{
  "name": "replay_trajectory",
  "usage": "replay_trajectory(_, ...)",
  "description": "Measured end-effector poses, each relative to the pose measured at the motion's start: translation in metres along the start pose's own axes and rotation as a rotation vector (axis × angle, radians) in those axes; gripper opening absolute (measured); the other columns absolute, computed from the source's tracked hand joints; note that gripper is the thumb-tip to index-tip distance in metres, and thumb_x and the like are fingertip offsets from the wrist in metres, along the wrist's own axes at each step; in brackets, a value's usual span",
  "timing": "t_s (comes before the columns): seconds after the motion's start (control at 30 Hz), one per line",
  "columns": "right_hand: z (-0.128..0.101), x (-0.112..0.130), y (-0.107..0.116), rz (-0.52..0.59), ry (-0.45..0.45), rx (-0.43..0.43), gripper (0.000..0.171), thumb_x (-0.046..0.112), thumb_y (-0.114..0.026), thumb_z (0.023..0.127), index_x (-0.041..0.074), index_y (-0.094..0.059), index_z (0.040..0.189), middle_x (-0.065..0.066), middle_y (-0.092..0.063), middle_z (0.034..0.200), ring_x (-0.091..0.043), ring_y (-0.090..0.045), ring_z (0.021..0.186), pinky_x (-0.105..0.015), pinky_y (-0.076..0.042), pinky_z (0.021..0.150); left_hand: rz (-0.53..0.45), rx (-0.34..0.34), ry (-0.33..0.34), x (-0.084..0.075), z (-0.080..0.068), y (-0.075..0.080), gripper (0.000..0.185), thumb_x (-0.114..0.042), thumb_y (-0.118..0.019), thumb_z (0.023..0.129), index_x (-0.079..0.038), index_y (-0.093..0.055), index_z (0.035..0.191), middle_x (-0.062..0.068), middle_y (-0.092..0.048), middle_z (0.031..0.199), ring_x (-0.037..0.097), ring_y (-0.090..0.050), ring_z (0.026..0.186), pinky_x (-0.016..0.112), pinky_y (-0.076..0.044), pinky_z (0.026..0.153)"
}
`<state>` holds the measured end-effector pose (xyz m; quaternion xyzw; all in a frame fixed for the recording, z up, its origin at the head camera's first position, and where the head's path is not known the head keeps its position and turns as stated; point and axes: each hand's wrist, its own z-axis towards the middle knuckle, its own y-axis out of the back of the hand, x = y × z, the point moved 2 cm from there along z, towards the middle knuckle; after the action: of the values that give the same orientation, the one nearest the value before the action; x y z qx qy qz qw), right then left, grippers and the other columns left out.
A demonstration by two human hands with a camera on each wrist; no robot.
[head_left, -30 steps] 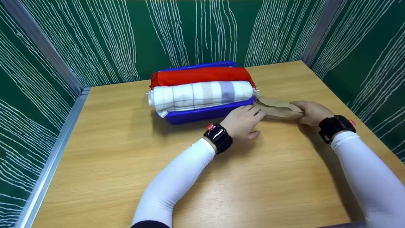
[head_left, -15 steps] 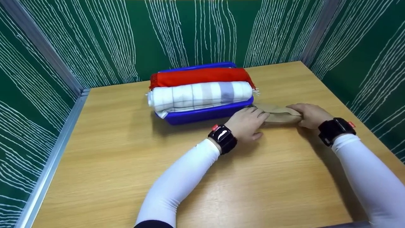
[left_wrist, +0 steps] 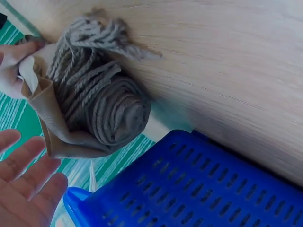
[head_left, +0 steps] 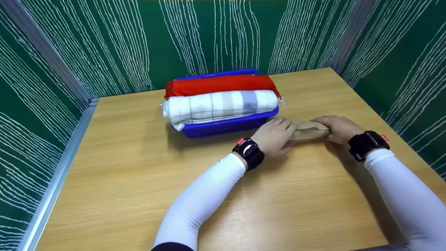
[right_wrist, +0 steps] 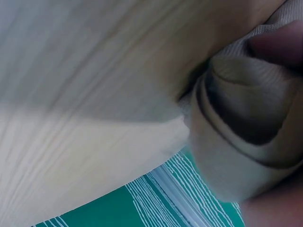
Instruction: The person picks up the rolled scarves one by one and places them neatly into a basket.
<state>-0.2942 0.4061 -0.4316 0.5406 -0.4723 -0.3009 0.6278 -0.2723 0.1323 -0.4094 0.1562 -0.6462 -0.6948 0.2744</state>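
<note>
A rolled beige-brown scarf (head_left: pixel 310 132) with a braided fringe lies on the table, right of the blue basket. My right hand (head_left: pixel 339 129) grips its right end; in the right wrist view, thumb and fingers close around the folded cloth (right_wrist: pixel 246 161). At the scarf's other end is my left hand (head_left: pixel 274 136), seen from the back in the head view. The left wrist view shows its fingers (left_wrist: pixel 35 172) fairly straight, close beside the coiled end of the roll (left_wrist: pixel 120 113). Whether they touch the cloth, I cannot tell.
The blue slotted basket (head_left: pixel 223 128) stands at the back, just beyond my left hand. In it lie a rolled red scarf (head_left: pixel 223 85) and a rolled white plaid scarf (head_left: pixel 209 106). Green walls (head_left: pixel 240 42) with white streaks enclose the wooden table (head_left: pixel 132 167).
My left hand has shifted right and slightly nearer, against the scarf's left end. My right hand has moved a little left and nearer. The scarf's end has come away from the basket.
</note>
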Motion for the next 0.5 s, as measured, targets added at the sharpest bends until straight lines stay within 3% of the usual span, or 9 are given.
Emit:
replay_trajectory(0.23,0.0,0.006,-0.001,-0.035,0.041,0.02,0.068,-0.009,-0.077,0.084,0.004,-0.062,0.148,-0.03,-0.066,0.143,-0.056,-0.06,0.133,-0.076,-0.044,0.113,-0.024,0.011,0.029,-0.001,0.003,-0.004,0.071,-0.053,-0.071,0.101,-0.015,-0.049,0.156,0.002,-0.061,0.15,0.022,-0.057,0.142,0.036,-0.045,0.124)
replay_trajectory(0.5,0.001,0.016,-0.003,-0.046,0.086,0.034,0.069,-0.014,-0.074,0.081,0.001,-0.062,0.147,-0.028,-0.067,0.141,-0.055,-0.061,0.132,-0.075,-0.045,0.112,-0.031,0.077,0.09,-0.002,0.003,-0.014,0.078,-0.057,-0.073,0.098,-0.015,-0.044,0.158,0.002,-0.061,0.146,0.023,-0.06,0.134,0.037,-0.051,0.116)
